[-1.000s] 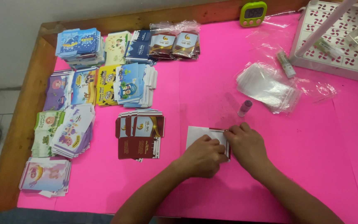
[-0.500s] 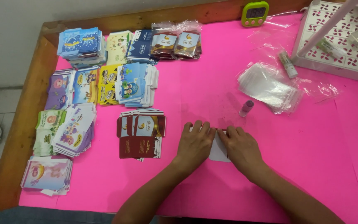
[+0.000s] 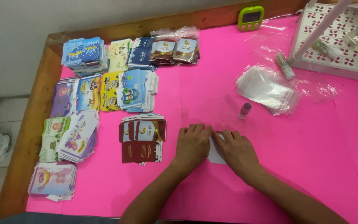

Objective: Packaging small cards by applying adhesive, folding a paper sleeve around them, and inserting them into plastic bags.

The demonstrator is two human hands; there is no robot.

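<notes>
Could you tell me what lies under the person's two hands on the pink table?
A flat white card or packet shows between the left hand and the right hand, lying on the pink table covering. Most of it is covered, so its print cannot be seen.

A small packing workbench; stacks of printed card sleeves [image 3: 104, 89] lie left of the hands. Clear plastic bags [image 3: 266, 89] and a digital timer [image 3: 250, 18] sit beyond them.

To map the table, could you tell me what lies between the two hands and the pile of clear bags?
In the head view, only a small pink-capped tube stands on the pink mat between the hands and the clear bags.
</notes>
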